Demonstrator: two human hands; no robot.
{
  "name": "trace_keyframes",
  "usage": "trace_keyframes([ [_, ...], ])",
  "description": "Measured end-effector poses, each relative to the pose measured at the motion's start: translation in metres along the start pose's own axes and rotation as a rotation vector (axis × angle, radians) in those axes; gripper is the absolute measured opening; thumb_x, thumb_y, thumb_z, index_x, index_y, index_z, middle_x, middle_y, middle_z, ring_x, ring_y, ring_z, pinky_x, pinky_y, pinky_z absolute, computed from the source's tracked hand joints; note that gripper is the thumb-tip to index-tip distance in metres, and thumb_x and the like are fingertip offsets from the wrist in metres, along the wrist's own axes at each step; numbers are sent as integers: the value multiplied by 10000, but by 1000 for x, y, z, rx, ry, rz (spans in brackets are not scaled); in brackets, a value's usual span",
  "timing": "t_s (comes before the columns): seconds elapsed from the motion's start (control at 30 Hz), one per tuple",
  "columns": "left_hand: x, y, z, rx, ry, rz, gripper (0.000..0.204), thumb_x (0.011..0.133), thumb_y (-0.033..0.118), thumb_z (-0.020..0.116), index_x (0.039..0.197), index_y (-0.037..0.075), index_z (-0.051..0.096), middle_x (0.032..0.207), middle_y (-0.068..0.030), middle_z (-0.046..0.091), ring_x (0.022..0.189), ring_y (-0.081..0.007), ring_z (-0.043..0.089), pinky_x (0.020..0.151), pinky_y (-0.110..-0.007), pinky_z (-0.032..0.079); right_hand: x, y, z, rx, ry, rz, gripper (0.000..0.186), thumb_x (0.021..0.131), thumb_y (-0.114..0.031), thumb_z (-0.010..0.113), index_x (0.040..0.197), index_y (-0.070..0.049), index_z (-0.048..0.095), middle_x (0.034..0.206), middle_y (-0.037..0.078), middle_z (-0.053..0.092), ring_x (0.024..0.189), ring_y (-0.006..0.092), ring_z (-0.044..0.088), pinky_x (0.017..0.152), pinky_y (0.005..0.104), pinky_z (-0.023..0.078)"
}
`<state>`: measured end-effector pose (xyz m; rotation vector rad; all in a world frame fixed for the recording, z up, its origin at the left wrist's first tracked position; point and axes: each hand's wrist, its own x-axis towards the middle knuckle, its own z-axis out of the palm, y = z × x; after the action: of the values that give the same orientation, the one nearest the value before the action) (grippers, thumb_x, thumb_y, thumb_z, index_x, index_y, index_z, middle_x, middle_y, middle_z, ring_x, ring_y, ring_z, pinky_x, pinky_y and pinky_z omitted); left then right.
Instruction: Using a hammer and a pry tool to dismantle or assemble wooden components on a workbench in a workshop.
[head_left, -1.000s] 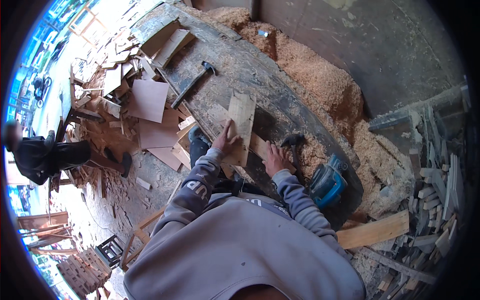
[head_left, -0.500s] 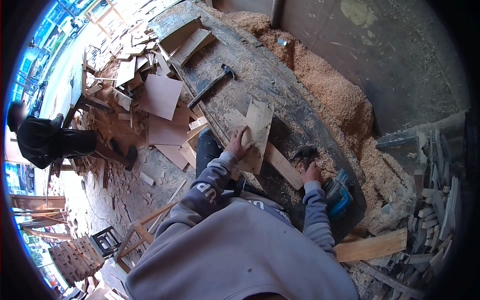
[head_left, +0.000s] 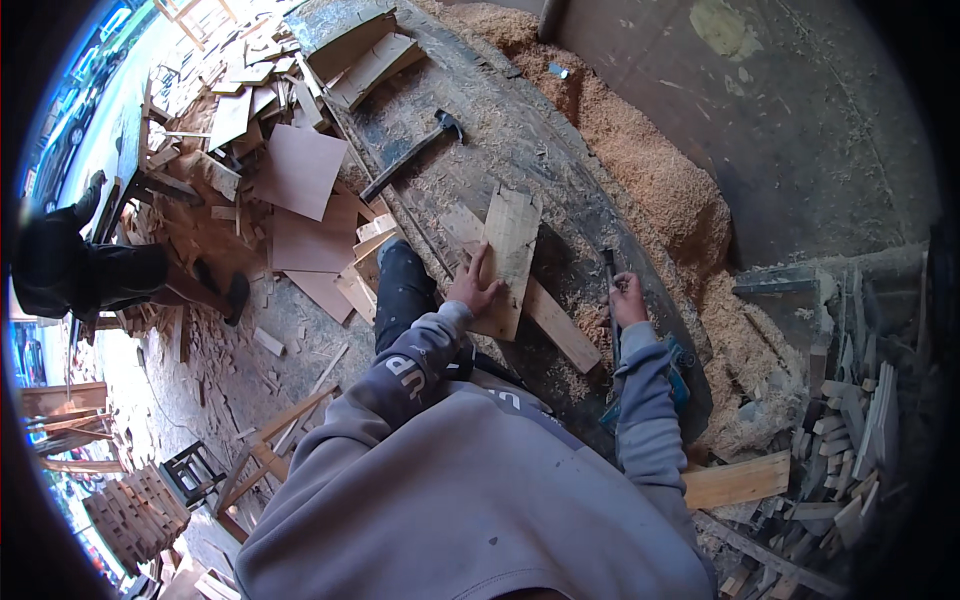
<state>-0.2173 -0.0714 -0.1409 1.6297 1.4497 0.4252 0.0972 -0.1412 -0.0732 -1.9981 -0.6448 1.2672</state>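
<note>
My left hand [head_left: 474, 288] lies on the near left part of a pale, flat wooden board [head_left: 514, 240], fingers spread. A longer plank [head_left: 562, 326] runs crosswise beneath that board. In my right hand [head_left: 627, 300], closed round its handle, is a hammer [head_left: 608, 258] with a dark head, pointing away from me to the right of the boards. A blue power tool [head_left: 680, 378] sits beside my right forearm, which partly covers it. Farther off, a second hammer [head_left: 420, 150] rests on the bench, out of both hands.
The worn bench [head_left: 480, 125] carries wood shavings and a nailed wooden piece [head_left: 375, 70] at its far end. Sawdust [head_left: 660, 180] is heaped along its right side. Offcuts [head_left: 300, 170] and scrap sticks [head_left: 850, 430] lie around. A person in dark clothes [head_left: 120, 270] is at the left.
The hammer in my right hand has come up and turned, its head now farther from me. My left hand stays on the board. The person at the left has shifted and reaches out an arm.
</note>
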Motion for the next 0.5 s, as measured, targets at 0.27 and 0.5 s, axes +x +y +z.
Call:
trace_keyframes([
  [0.27, 6, 34, -18, 344, 160, 180, 707, 794, 292, 664, 1425, 165, 372, 1482, -176, 267, 1351, -378, 307, 1099, -519, 262, -71, -42, 49, 775, -428, -18, 302, 948, -130, 405, 1224, -38, 485, 1049, 248, 628, 839, 304, 675, 820, 473, 562],
  [0.5, 25, 12, -5, 418, 110, 354, 632, 843, 235, 556, 1438, 151, 360, 1576, -88, 200, 1414, -293, 254, 1116, -504, 207, -98, -71, 83, 658, -465, -95, 368, 985, -169, 446, 1286, 41, 423, 1020, 226, 606, 854, 314, 669, 759, 409, 592],
])
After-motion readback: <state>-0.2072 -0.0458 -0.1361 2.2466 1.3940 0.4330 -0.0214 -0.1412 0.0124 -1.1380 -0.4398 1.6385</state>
